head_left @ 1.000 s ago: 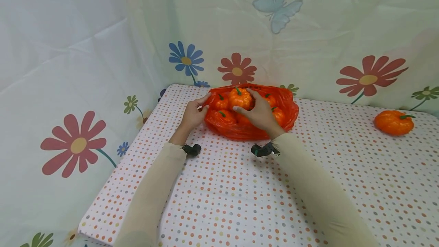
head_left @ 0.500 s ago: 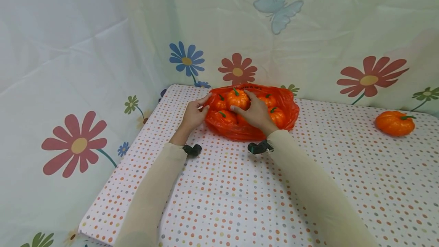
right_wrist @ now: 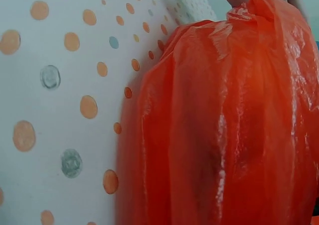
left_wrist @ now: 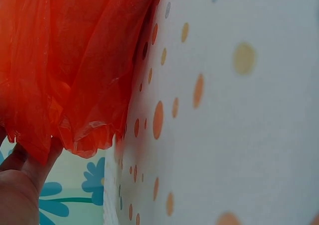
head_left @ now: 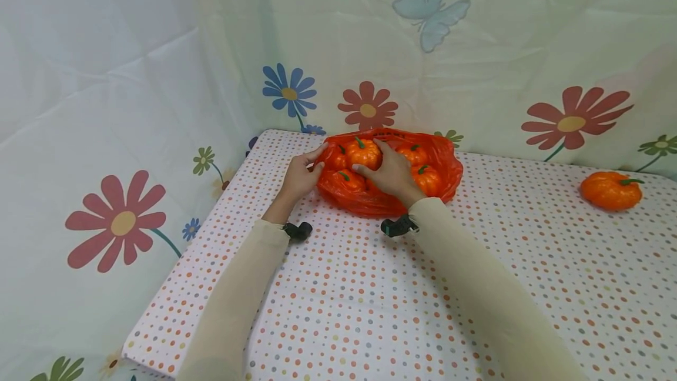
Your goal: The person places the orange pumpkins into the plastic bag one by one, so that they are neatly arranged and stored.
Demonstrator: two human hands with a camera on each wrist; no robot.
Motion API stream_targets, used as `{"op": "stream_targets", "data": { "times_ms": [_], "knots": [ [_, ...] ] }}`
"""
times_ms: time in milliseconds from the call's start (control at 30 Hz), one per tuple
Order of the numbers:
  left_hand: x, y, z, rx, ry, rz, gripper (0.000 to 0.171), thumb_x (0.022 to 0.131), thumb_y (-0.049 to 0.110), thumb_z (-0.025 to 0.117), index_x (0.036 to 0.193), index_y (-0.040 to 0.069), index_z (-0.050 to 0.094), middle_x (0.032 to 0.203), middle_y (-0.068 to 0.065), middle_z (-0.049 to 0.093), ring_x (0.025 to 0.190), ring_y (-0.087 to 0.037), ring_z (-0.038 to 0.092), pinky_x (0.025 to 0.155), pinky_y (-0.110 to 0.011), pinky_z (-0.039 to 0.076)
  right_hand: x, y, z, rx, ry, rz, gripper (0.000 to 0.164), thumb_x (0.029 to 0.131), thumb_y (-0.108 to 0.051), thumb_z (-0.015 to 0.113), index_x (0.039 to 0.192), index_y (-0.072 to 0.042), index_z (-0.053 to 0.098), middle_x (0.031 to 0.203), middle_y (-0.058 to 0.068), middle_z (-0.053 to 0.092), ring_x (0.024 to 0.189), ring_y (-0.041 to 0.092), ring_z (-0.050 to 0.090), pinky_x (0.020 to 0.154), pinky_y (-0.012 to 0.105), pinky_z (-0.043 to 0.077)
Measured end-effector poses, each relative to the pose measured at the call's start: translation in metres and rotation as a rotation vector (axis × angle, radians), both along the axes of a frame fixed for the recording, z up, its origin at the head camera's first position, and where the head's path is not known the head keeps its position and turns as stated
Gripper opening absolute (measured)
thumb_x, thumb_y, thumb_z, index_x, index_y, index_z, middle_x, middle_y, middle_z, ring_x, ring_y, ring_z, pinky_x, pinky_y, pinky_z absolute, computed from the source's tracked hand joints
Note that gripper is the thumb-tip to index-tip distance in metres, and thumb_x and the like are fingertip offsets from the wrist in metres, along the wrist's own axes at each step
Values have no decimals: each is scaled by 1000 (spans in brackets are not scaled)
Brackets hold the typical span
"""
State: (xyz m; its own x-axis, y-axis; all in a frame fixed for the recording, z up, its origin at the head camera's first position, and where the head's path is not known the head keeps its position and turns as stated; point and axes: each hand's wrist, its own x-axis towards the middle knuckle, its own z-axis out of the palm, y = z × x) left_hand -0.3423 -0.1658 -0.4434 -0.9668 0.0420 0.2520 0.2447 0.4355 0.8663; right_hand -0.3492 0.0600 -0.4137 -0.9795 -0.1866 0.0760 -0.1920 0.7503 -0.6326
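Note:
A red plastic bag lies at the back of the table, its mouth spread and several small orange pumpkins inside. My left hand pinches the bag's left edge; the left wrist view has its fingers on the thin plastic. With thumb and fingers apart around it, my right hand grips a pumpkin with a green stem, at the top left among the others. Two pumpkins, one behind and one in front, sit right of that hand. Bag plastic fills much of the right wrist view.
A single orange pumpkin rests on the dotted tablecloth at the far right. A flowered curtain hangs behind the table, and another flowered sheet runs along its left side. Each wrist carries a small black camera.
My right hand has moved left and slightly down with the pumpkin, setting it lower among the others in the bag. My left hand has kept its hold on the bag's edge.

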Motion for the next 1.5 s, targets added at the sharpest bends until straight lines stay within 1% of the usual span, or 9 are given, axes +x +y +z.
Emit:
{"op": "stream_targets", "data": {
  "times_ms": [267, 433, 633, 767, 900, 1100, 1300, 1400, 1500],
  "knots": [
    [0, 3, 2, 3, 3, -12, 48, 98, 6, 55, 142, 22, 53, 147, -1, 53, 140, -20, 47, 108, -40, 47, 6, 7, 2, -30, 63, -21, 98, 87, -49, 69, 159, -12, 12, 156, 19, 37, 143, 42, 32, 118, 68, 18],
    [2, -1, 4, -14, 8, -2, 48, 98, 5, 56, 142, 23, 53, 147, -2, 53, 139, -21, 48, 108, -40, 47, 17, 20, 8, -53, 163, 24, 90, 92, -46, 64, 159, -10, 14, 153, 20, 42, 141, 42, 36, 118, 67, 18],
    [3, -5, 4, -18, 6, 5, 49, 98, 5, 56, 143, 23, 52, 147, -3, 54, 139, -21, 48, 108, -40, 48, 26, 55, 12, -84, 285, 25, 76, 97, -34, 60, 158, -11, 21, 144, 21, 49, 132, 43, 43, 112, 62, 33],
    [4, -5, 3, -21, 0, 10, 48, 98, 6, 56, 143, 23, 52, 148, -2, 52, 140, -21, 47, 108, -40, 47, 27, 90, 12, -106, 443, -24, 69, 96, -22, 61, 155, -6, 28, 136, 24, 55, 122, 44, 49, 103, 60, 39],
    [5, -6, 2, -20, -7, 17, 48, 98, 6, 56, 143, 23, 53, 148, 0, 51, 140, -21, 46, 109, -40, 46, 26, 133, 11, -88, 501, -158, 66, 96, -16, 60, 154, -9, 30, 136, 24, 55, 117, 44, 51, 102, 61, 41],
    [4, -5, 4, -11, -20, 22, 48, 98, 7, 56, 142, 25, 53, 149, 0, 51, 141, -21, 45, 109, -41, 46, 22, 216, 9, 89, 417, -397, 62, 99, -26, 52, 154, -6, 29, 142, 30, 46, 124, 51, 42, 109, 64, 31],
    [4, -2, 3, -6, -25, 20, 47, 98, 7, 56, 142, 24, 53, 149, 1, 51, 140, -20, 45, 110, -41, 45, 24, 305, -1, 216, 271, -674, 74, 97, -36, 41, 156, -2, 13, 156, 35, 18, 140, 55, 19, 113, 70, 13],
    [4, 0, 2, 0, -25, 15, 47, 98, 7, 56, 142, 23, 53, 149, 2, 51, 140, -20, 45, 110, -40, 45, 31, 335, -7, 205, 135, -817, 81, 96, -42, 36, 157, -3, 1, 159, 33, 7, 143, 53, 11, 116, 68, 8],
    [4, 0, 1, -2, -24, 10, 47, 98, 7, 55, 142, 24, 53, 149, 2, 51, 140, -20, 45, 110, -40, 45, 39, 352, -14, 213, -43, -882, 86, 94, -44, 32, 154, 1, -10, 158, 37, -1, 143, 55, 7, 118, 66, 8]
  ]
}}
